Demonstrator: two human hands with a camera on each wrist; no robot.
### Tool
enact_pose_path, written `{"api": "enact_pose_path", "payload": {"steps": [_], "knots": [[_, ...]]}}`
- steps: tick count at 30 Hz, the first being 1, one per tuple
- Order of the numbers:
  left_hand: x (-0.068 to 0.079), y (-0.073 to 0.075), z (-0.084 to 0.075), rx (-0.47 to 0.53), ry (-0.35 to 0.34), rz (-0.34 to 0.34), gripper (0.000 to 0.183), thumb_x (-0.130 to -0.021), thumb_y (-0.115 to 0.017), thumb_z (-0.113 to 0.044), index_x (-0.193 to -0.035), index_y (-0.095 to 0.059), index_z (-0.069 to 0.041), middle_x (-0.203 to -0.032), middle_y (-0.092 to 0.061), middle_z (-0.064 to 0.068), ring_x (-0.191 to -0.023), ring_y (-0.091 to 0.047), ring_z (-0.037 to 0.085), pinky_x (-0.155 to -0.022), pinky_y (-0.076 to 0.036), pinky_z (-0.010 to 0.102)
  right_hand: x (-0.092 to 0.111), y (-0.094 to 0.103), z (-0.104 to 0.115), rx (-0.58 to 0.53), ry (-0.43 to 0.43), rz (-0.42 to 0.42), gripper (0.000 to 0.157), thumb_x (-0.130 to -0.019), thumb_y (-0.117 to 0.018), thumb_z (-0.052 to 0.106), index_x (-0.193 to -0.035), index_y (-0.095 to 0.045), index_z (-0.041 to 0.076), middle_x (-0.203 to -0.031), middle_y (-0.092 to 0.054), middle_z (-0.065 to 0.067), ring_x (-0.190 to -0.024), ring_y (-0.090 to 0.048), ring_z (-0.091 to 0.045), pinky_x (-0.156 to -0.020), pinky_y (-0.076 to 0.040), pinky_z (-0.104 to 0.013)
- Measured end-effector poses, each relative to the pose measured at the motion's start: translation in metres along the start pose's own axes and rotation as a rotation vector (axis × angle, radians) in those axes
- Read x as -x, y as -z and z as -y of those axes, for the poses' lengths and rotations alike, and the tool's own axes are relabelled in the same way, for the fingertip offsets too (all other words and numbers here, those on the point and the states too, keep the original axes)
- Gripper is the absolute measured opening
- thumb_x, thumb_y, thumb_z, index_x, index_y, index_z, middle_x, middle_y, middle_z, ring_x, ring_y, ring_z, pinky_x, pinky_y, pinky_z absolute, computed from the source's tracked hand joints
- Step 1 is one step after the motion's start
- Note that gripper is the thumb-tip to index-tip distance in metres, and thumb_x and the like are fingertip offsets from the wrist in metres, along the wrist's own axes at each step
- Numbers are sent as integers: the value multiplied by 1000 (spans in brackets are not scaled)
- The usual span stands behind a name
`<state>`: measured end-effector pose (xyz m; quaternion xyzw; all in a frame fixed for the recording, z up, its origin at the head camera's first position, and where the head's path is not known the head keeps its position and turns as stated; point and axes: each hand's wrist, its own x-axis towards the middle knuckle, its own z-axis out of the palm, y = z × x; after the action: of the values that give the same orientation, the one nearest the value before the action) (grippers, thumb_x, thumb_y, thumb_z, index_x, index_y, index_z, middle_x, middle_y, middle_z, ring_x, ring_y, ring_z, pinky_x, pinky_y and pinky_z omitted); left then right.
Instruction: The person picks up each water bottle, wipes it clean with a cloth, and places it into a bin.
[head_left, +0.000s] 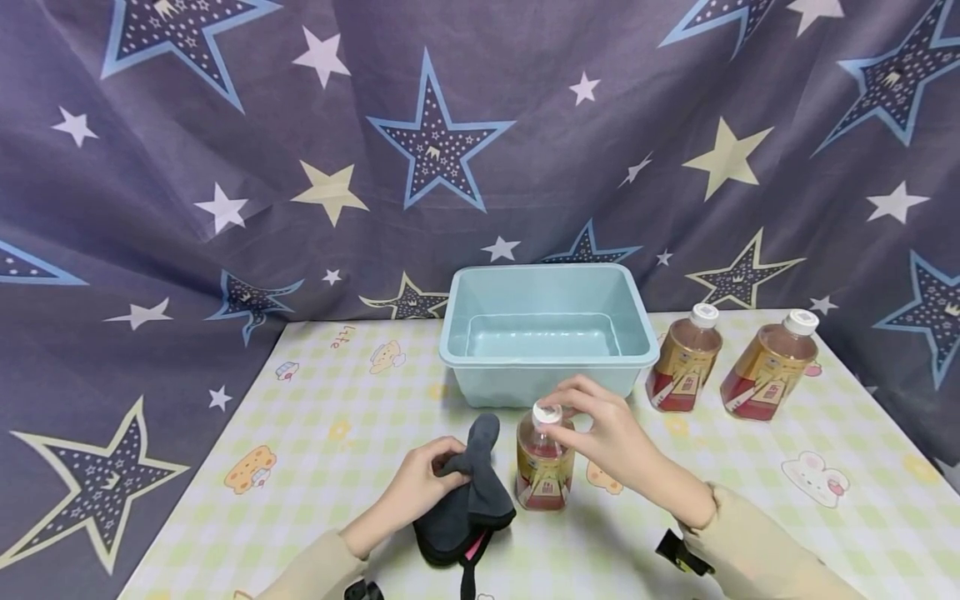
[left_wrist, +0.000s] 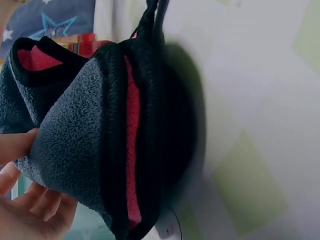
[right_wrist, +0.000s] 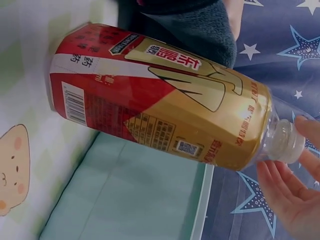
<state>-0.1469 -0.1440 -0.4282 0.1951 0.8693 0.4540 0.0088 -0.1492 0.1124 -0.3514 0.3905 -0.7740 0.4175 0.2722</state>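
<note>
My left hand pinches a folded dark grey towel between thumb and fingers. Fleecy and edged in black, the towel shows pink between its folds and has a black loop. Just to its right, a drink bottle stands upright on the table with a white cap and a gold and red label. Thumb and fingers of my right hand hold this bottle at its cap. In the right wrist view the bottle's label faces the camera, with the fingertips around the cap.
Behind the hands stands a light blue plastic basin with nothing visible inside. Two similar bottles, a nearer one and a farther right one, stand right of it. A checked cloth covers the table; a starry curtain hangs behind.
</note>
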Motion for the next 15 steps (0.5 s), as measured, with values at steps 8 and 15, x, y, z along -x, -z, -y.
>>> {"api": "enact_pose_path", "payload": {"steps": [8,15], "knots": [[7,14,-30,26,39,-5,18,-74,-66,0,-89,-62,-9,-79,-61,2,-63,-50,11,-59,-41,24,2,1,0,-48,-60,8,26,-66,-73,0,-91,-66,6,-91,-59,-3,-78,-58,-14,-68,-48,-24],[9,19,-42,17,39,-10,17,-74,-66,0,-89,-62,-9,-77,-61,1,-66,-52,12,-60,-42,24,5,5,-1,-106,-201,71,23,-71,-71,7,-94,-67,9,-97,-60,1,-86,-58,-12,-72,-48,-25]]}}
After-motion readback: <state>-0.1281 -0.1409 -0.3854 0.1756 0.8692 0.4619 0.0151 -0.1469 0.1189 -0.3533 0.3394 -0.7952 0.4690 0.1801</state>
